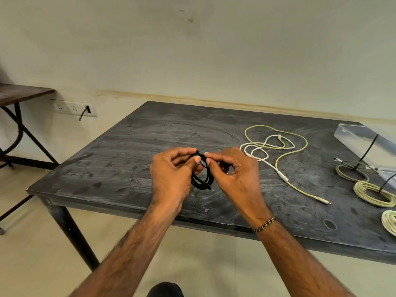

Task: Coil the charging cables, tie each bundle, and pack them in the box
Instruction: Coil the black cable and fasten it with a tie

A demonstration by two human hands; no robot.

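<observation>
1. The black cable coil (202, 174) hangs between the two hands above the near middle of the dark worktop (132, 146), its loops dropping below the fingers and one plug end poking out at the bottom.
2. The left hand (171, 174) has its grip closed on the coil: thumb and curled fingers pinch the left side of the loops near the top.
3. The right hand (233, 174) also has its grip closed, thumb and forefinger pinching the top of the coil just beside the left fingertips; a thin black tie seems to be at that spot, but it is too small to be sure.
4. A beaded bracelet (264, 224) circles the right wrist.
5. Count of cables: one black coil in the hands, and one loose tangle of white and yellow-green cable (276, 146) lying uncoiled on the worktop, right of the hands and apart from them. Whether that tangle is one cable or two I cannot tell.
6. Three pale coiled bundles lie along the right edge: the far bundle (351, 172) and the middle bundle (374, 195) each carry a black tie sticking up; the near bundle (390, 221) is cut off by the picture edge.
7. One clear plastic box (360, 136) sits at the far right corner, beyond the bundles.
</observation>
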